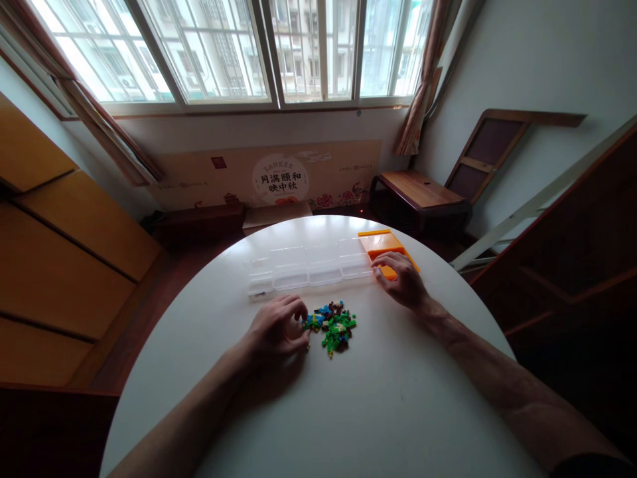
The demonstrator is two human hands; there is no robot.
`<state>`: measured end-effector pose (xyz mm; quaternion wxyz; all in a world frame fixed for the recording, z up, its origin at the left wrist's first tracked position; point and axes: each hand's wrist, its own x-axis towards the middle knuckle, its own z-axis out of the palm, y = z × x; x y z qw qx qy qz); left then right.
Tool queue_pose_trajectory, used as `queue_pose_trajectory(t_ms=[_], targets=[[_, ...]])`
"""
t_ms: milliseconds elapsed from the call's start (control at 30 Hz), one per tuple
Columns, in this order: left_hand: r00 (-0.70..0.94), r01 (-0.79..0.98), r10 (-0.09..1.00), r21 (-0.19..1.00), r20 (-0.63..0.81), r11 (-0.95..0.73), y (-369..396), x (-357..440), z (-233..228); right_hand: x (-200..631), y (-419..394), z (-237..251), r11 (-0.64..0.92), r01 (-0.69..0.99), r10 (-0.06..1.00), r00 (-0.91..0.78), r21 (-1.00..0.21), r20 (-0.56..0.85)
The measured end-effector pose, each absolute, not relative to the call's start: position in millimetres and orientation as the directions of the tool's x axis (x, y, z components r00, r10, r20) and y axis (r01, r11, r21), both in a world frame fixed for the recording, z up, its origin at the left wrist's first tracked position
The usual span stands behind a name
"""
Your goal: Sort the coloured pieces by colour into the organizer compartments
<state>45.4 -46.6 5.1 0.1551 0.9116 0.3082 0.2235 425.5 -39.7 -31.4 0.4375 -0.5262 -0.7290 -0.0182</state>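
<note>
A small heap of toy building bricks (338, 330), mostly green with blue, yellow and dark red ones, lies on the white round table (358, 411). My left hand (279, 328) rests at the heap's left side, its thumb and forefinger curved and apart. Behind the heap runs a clear plastic compartment tray (291, 282), with a few small dark bits in its left compartment. My right hand (402, 282) is over the tray's right end and the front of an orange plastic box (381, 241). Its fingertips come close together in a pinch; anything between them is too small to make out.
Beyond the table a wooden chair (418, 189) stands at the back right, near a white metal ladder (517, 219). A printed cardboard panel (199, 176) leans under the window. Wooden cabinets (60, 265) line the left side.
</note>
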Motion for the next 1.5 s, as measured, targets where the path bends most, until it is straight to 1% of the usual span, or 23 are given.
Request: queue_pose_trajectory(t_ms=[167, 300, 700, 900, 1100, 1300, 1500], targets=[[0.766, 0.421, 0.58, 0.466, 0.277, -0.778, -43, 39, 5, 422, -43, -30, 0.54, 0.735, 0.728, -0.164, -0.41, 0.665], [0.769, 0.43, 0.589, 0.479, 0.25, -0.765, -45, 43, 4, 421, -45, -31, 0.576, 0.715, 0.717, -0.209, -0.396, 0.665], [0.732, 0.487, 0.632, 0.453, 0.255, -0.747, -52, 50, 4, 417, -48, -27, 0.573, 0.705, 0.739, -0.226, -0.417, 0.634], [0.737, 0.461, 0.613, 0.451, 0.286, -0.764, -50, 49, -4, 416, -48, -28, 0.579, 0.702, 0.736, -0.233, -0.413, 0.636], [0.74, 0.459, 0.597, 0.417, 0.31, -0.785, -47, 48, -12, 413, -48, -31, 0.592, 0.695, 0.724, -0.238, -0.407, 0.648], [0.72, 0.47, 0.592, 0.374, 0.361, -0.799, -45, 48, -15, 412, -48, -31, 0.584, 0.7, 0.734, -0.24, -0.41, 0.636], [0.727, 0.479, 0.594, 0.366, 0.344, -0.798, -44, 48, -17, 410, -48, -31, 0.589, 0.704, 0.738, -0.268, -0.397, 0.619]])
